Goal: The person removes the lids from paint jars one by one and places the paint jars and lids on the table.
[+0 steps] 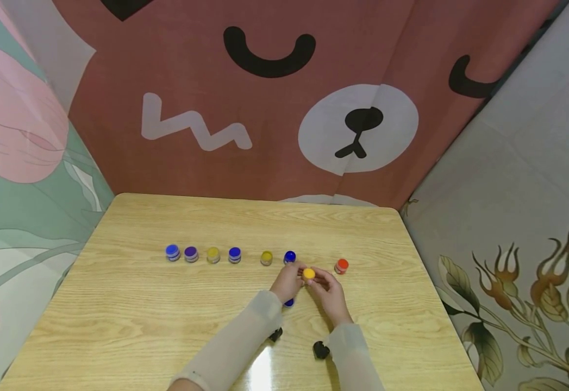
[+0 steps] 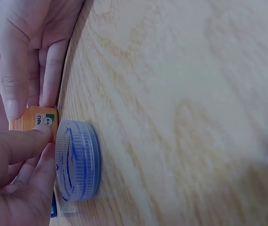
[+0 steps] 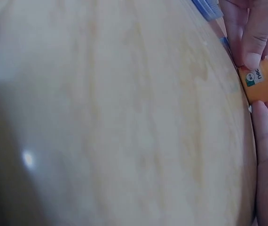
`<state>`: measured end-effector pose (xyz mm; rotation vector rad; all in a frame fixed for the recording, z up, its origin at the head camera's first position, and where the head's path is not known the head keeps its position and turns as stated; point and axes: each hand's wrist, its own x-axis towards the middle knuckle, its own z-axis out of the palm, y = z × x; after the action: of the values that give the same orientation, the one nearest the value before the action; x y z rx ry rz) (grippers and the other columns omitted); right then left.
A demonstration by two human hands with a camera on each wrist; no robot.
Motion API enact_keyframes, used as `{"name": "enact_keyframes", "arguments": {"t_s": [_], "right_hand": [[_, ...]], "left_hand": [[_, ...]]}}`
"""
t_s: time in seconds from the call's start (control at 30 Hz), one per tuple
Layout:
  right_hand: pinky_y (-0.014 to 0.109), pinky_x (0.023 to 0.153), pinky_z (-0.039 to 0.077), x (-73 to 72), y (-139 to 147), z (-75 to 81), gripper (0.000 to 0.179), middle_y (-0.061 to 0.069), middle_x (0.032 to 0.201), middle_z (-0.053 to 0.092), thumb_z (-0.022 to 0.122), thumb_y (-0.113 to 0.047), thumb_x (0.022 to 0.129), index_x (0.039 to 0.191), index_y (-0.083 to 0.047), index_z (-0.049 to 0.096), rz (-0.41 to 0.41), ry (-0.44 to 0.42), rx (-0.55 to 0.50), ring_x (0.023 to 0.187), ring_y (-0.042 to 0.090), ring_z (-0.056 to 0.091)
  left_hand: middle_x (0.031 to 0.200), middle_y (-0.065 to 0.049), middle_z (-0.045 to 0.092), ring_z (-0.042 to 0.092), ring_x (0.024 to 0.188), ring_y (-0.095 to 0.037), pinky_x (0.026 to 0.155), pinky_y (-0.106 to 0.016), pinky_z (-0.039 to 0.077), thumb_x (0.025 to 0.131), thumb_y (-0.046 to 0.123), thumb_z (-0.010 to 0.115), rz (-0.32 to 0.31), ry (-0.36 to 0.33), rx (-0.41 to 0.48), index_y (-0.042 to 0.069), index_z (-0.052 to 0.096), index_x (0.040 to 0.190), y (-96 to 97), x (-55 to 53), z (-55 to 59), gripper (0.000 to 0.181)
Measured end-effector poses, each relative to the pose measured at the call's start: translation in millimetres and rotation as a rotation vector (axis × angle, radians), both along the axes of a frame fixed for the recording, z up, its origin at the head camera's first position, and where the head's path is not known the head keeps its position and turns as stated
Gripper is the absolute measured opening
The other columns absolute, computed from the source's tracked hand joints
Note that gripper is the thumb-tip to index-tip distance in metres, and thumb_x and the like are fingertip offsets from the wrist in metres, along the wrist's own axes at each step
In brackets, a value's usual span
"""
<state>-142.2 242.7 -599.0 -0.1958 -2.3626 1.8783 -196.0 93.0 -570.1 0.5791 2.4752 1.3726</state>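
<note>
Both hands meet at a small orange paint jar [image 1: 309, 274], whose label shows in the left wrist view. My left hand [image 1: 288, 282] pinches it from the left side, thumb against the label. From the right, my right hand [image 1: 330, 296] grips the same jar between thumb and fingers. A clear ribbed lid smeared with blue [image 2: 77, 160] lies close to the hands in the left wrist view. In the head view a blue round piece [image 1: 289, 302] shows partly from under the left hand. Just beyond that hand stands a blue jar [image 1: 290, 257].
Along the wooden table [image 1: 132, 320] runs a row of small jars: a light blue jar [image 1: 173, 252], a purple jar [image 1: 191, 254], a yellow jar [image 1: 213, 255], another blue jar [image 1: 235, 255], a dark yellow jar [image 1: 267, 258]. A red jar [image 1: 341, 266] stands right of the hands.
</note>
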Motion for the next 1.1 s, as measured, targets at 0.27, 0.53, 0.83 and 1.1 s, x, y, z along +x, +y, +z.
{"name": "enact_keyframes", "arguments": {"t_s": [0.27, 0.53, 0.83, 1.1], "right_hand": [[0.017, 0.084, 0.053, -3.5, -1.9, -1.2, 0.034, 0.018, 0.122, 0.065, 0.068, -0.007, 0.097, 0.128, 0.002, 0.059, -0.029, -0.023, 0.003, 0.104, 0.015, 0.061], [0.018, 0.088, 0.053, -2.1, -0.5, -1.1, 0.032, 0.014, 0.123, 0.066, 0.066, -0.013, 0.099, 0.129, -0.003, 0.063, -0.012, -0.023, -0.004, 0.104, 0.013, 0.060], [0.018, 0.087, 0.054, 1.3, -0.2, -2.6, 0.029, 0.017, 0.122, 0.067, 0.064, -0.010, 0.100, 0.126, 0.001, 0.064, -0.021, 0.009, -0.020, 0.102, 0.013, 0.062], [0.019, 0.085, 0.057, 0.3, -2.6, 0.5, 0.036, 0.018, 0.123, 0.065, 0.069, -0.008, 0.096, 0.131, -0.001, 0.065, -0.015, -0.013, -0.059, 0.101, 0.013, 0.061]], "left_hand": [[0.116, -0.018, 0.066, 0.064, 0.113, -0.033, 0.098, -0.044, 0.054, 0.090, -0.009, 0.069, 0.009, -0.007, -0.002, -0.005, 0.064, 0.119, 0.4, 0.4, 2.0, 0.030], [0.120, -0.018, 0.066, 0.063, 0.115, -0.033, 0.099, -0.044, 0.054, 0.092, -0.005, 0.069, 0.012, -0.015, -0.022, -0.005, 0.063, 0.123, -0.2, 0.9, 3.2, 0.032], [0.121, -0.018, 0.065, 0.062, 0.115, -0.032, 0.099, -0.043, 0.054, 0.092, -0.007, 0.068, 0.012, -0.030, -0.026, -0.005, 0.062, 0.125, -0.9, 3.1, 2.1, 0.034], [0.120, -0.017, 0.066, 0.063, 0.115, -0.032, 0.098, -0.043, 0.054, 0.092, -0.005, 0.069, 0.009, -0.021, -0.037, -0.004, 0.063, 0.125, -0.3, 1.0, 0.6, 0.033]]}}
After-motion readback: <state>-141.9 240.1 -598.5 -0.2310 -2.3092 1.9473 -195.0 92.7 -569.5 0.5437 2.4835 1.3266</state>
